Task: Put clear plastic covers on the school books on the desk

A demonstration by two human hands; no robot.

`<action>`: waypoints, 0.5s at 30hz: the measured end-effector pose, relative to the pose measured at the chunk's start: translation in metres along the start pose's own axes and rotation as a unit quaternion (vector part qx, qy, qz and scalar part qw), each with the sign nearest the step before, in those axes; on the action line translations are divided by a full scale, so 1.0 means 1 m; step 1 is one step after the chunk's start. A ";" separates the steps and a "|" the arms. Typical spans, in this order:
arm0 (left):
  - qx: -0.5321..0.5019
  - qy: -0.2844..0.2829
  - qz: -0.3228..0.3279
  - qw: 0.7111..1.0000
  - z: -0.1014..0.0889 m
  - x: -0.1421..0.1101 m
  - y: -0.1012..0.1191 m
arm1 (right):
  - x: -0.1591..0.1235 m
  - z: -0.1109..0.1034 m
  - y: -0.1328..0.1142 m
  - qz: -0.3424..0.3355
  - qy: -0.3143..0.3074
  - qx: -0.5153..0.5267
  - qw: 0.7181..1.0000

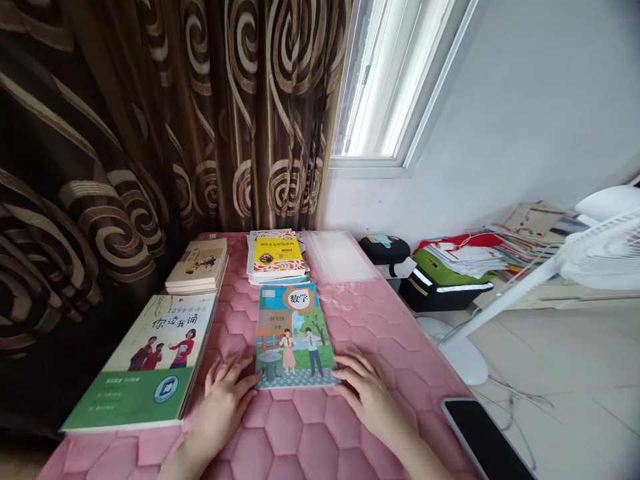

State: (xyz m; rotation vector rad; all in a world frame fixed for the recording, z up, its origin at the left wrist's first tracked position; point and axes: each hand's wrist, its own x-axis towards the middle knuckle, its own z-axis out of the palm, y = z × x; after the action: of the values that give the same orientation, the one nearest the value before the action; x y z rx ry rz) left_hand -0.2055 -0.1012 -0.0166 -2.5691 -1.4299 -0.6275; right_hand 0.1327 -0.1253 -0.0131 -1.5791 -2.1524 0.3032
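Note:
A colourful maths textbook (294,337) lies flat in the middle of the pink quilted table cover (300,427). My left hand (226,393) rests on the cover with its fingers spread, the fingertips touching the book's lower left corner. My right hand (367,390) lies flat at the book's lower right corner, fingers stretched out against its edge. Neither hand holds anything.
A green-and-white book (150,363) lies at the left, a beige book stack (199,265) behind it. A stack topped by a yellow book (277,257) and a clear plastic folder (337,257) sit at the back. A dark phone (483,437) lies at the right edge. A white fan (595,257) stands on the floor.

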 end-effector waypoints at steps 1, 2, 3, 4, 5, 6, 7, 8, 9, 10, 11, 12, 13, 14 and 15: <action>-0.004 -0.002 0.000 1.000 0.000 0.000 -0.001 | -0.002 -0.001 0.004 0.000 0.002 0.007 1.000; -0.010 -0.004 -0.001 1.000 0.000 0.000 -0.001 | -0.003 -0.001 0.007 -0.002 0.003 0.013 1.000; -0.017 -0.007 -0.002 1.000 0.000 0.000 -0.001 | -0.003 -0.001 0.009 -0.004 0.004 0.018 1.000; -0.025 -0.010 -0.004 1.000 0.001 0.001 -0.002 | -0.004 -0.001 0.011 -0.005 0.005 0.021 1.000; -0.033 -0.012 -0.008 0.999 0.001 0.001 -0.002 | -0.004 0.000 0.011 -0.005 0.007 0.022 1.000; -0.039 -0.013 -0.012 0.999 0.001 0.001 -0.002 | -0.004 0.001 0.012 -0.004 0.009 0.021 1.000; -0.044 -0.015 -0.015 0.999 0.001 0.001 -0.002 | -0.004 0.001 0.012 -0.003 0.010 0.020 1.000; -0.045 -0.015 -0.018 0.999 0.001 0.001 -0.003 | -0.005 0.002 0.012 -0.001 0.010 0.018 1.000; -0.044 -0.015 -0.019 0.999 0.000 0.001 -0.002 | -0.005 0.002 0.011 0.000 0.009 0.016 1.000; -0.038 -0.012 -0.018 0.999 -0.001 0.001 -0.001 | -0.005 0.002 0.009 0.002 0.009 0.013 1.000; -0.030 -0.008 -0.016 0.999 -0.002 0.001 0.001 | -0.005 0.001 0.006 0.005 0.010 0.007 1.000; -0.021 -0.003 -0.012 1.000 -0.003 0.002 0.005 | -0.004 0.000 0.001 0.008 0.010 0.000 1.000; -0.014 0.000 -0.006 1.000 -0.004 0.004 0.010 | -0.002 -0.001 -0.006 0.010 0.009 -0.009 1.000; -0.009 0.000 0.002 1.000 -0.004 0.006 0.016 | 0.000 -0.002 -0.014 0.013 0.007 -0.018 1.000; -0.006 -0.003 0.010 1.000 -0.003 0.010 0.024 | 0.003 -0.001 -0.023 0.015 0.002 -0.026 1.000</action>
State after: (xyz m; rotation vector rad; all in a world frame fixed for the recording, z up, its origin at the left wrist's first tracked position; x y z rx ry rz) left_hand -0.1821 -0.1076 -0.0075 -2.5934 -1.4054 -0.6286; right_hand 0.1133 -0.1300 -0.0016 -1.6396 -2.1527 0.2559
